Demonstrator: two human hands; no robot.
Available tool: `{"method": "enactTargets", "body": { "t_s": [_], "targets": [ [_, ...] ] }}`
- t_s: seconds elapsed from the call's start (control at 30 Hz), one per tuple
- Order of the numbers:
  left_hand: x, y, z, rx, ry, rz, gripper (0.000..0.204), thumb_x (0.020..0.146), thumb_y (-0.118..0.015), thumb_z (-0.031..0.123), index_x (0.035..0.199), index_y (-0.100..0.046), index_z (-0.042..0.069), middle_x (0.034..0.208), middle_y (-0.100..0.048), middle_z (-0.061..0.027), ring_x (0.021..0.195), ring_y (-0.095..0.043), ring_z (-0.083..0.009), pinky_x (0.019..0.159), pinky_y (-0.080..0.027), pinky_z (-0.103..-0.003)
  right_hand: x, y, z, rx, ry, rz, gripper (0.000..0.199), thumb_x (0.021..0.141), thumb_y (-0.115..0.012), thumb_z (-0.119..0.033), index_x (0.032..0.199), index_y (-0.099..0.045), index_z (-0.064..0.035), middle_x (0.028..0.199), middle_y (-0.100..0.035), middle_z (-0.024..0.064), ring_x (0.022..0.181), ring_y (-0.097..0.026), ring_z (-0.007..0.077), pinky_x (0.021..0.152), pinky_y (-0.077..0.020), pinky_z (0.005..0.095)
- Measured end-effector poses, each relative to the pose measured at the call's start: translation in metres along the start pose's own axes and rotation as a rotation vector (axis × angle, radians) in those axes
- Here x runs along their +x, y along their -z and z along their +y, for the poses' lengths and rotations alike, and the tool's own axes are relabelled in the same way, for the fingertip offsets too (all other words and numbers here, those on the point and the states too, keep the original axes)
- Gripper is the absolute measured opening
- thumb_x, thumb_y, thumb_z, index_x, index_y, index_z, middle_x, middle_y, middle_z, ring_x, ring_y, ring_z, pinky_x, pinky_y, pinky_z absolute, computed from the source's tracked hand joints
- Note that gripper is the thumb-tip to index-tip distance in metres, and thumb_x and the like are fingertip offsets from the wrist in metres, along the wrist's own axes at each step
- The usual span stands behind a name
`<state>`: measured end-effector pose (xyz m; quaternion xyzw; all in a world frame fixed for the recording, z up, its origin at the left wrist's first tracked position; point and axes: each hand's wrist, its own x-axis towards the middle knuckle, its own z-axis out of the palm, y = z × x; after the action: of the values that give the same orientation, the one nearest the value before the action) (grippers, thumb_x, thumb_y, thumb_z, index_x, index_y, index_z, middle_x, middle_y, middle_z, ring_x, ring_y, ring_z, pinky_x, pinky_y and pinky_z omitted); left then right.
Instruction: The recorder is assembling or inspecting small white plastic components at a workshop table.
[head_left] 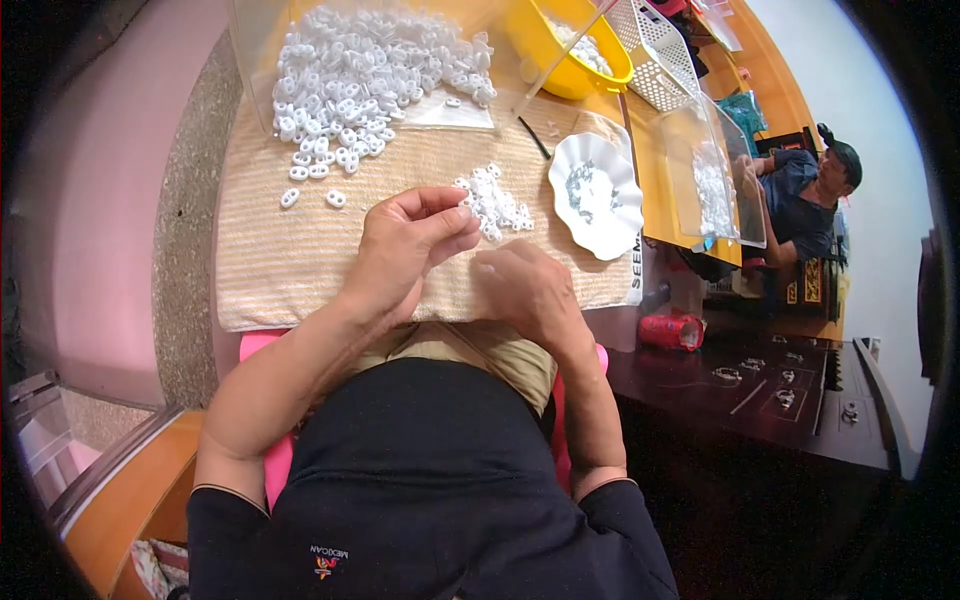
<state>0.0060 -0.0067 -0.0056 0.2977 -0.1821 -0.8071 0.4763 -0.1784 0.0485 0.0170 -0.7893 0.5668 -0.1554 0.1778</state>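
Observation:
My left hand is raised over the towel with thumb and forefinger pinched together; whatever they hold is too small to make out. Close by on the right, my right hand is curled with fingers drawn in, slightly blurred, and its fingertips are partly hidden. Just beyond both hands lies a small heap of white plastic pieces. Farther left spreads a big pile of white two-holed oval parts, a few lying loose at its near edge. A white scalloped dish with small greyish pieces stands to the right.
A striped beige towel covers the table. Behind the dish lie a thin black stick, a yellow basket and a white perforated basket. At right are a clear bin, a red can and another person.

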Motion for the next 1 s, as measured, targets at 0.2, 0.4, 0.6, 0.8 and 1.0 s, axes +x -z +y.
{"method": "enactTargets", "body": {
  "t_s": [0.2,0.4,0.6,0.8,1.0],
  "targets": [
    [0.001,0.0,-0.002,0.014,0.01,-0.005,0.015,0.087,-0.064,0.001,0.102,-0.061,-0.001,0.092,-0.064,-0.0076,0.084,-0.065,-0.0173,0.079,-0.058,-0.031,0.001,-0.002,0.004,0.017,0.043,0.023,0.017,0.083,-0.061,-0.012,0.099,-0.064,-0.0111,0.082,-0.059,0.0126,0.075,-0.059,0.0334,0.065,-0.0472,0.0423],
    [0.001,0.001,-0.001,0.052,0.02,-0.033,0.015,0.088,-0.063,0.001,0.102,-0.061,-0.002,0.098,-0.066,-0.0106,0.084,-0.065,-0.0161,0.079,-0.058,-0.029,0.004,-0.002,0.013,0.038,0.054,-0.069,0.019,0.082,-0.062,-0.011,0.1,-0.064,-0.0091,0.084,-0.06,0.0147,0.078,-0.059,0.0339,0.069,-0.0478,0.0407],
    [0.002,0.001,-0.006,0.07,0.057,-0.046,0.016,0.088,-0.063,0.001,0.103,-0.061,-0.003,0.099,-0.067,-0.0119,0.083,-0.066,-0.0162,0.078,-0.058,-0.029,0.004,-0.001,0.028,0.647,-0.093,0.145,0.023,0.084,-0.07,-0.005,0.105,-0.065,0.0005,0.08,-0.065,0.0048,0.069,-0.061,0.011,0.062,-0.0488,0.0264],
    [0.003,0.003,-0.006,0.078,0.086,-0.041,0.015,0.088,-0.063,0.002,0.102,-0.061,-0.003,0.097,-0.067,-0.0114,0.082,-0.066,-0.0156,0.077,-0.057,-0.029,0.016,0.003,0.025,0.946,-0.221,0.202,0.026,0.082,-0.068,0.003,0.108,-0.064,0.0043,0.083,-0.063,0.0008,0.074,-0.059,0.007,0.066,-0.049,0.0202],
    [0.001,0.001,-0.007,0.135,0.138,-0.064,0.016,0.087,-0.064,0.003,0.102,-0.062,-0.002,0.094,-0.067,-0.0089,0.081,-0.065,-0.0142,0.077,-0.057,-0.028,0.021,0.001,0.025,0.972,-0.192,0.214,0.026,0.083,-0.07,0.0,0.107,-0.063,0.0054,0.081,-0.063,0.0043,0.07,-0.061,0.0096,0.066,-0.0579,0.0257]
  ]
}}
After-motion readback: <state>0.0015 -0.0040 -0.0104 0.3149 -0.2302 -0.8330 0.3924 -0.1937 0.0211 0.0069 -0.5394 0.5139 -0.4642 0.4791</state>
